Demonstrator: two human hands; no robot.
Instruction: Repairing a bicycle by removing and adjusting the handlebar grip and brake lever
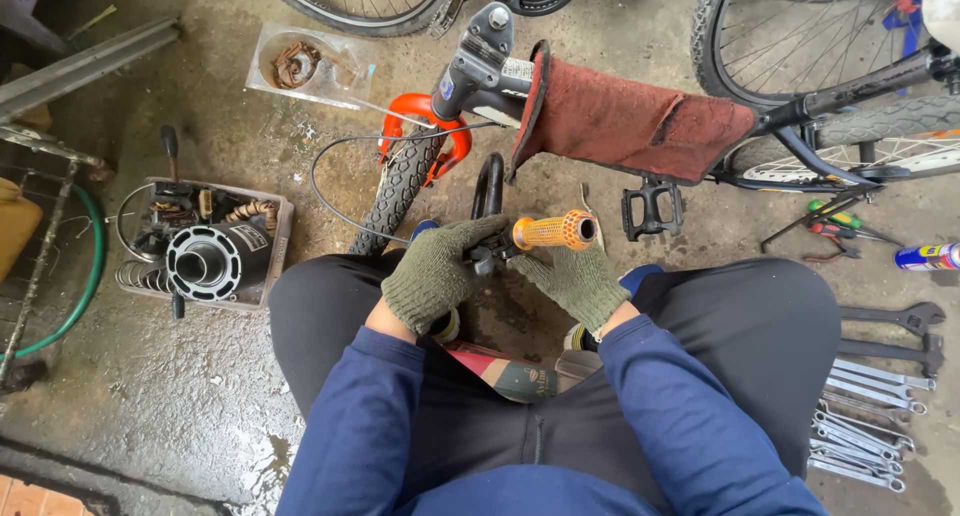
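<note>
Both my hands wear green knit gloves and meet at a bicycle handlebar just above my knees. My left hand (pixel 438 271) is closed around a small black part (pixel 484 258) on the bar, beside the grip. My right hand (pixel 577 279) holds the bar from below, under the orange rubber grip (pixel 553 231). The bar belongs to a small bicycle with an orange fork (pixel 425 126), a knobby front tyre (pixel 398 191) and a red cloth (pixel 625 121) wrapped over its frame.
A crate (pixel 275 238) of engine parts with a black cylinder (pixel 208 261) sits on the left. Several wrenches (pixel 868 416) lie on the right, with screwdrivers (pixel 838 224) and a spray can (pixel 927 256). Other bicycle wheels (pixel 800 36) stand behind. A black pedal (pixel 652 211) hangs near my right hand.
</note>
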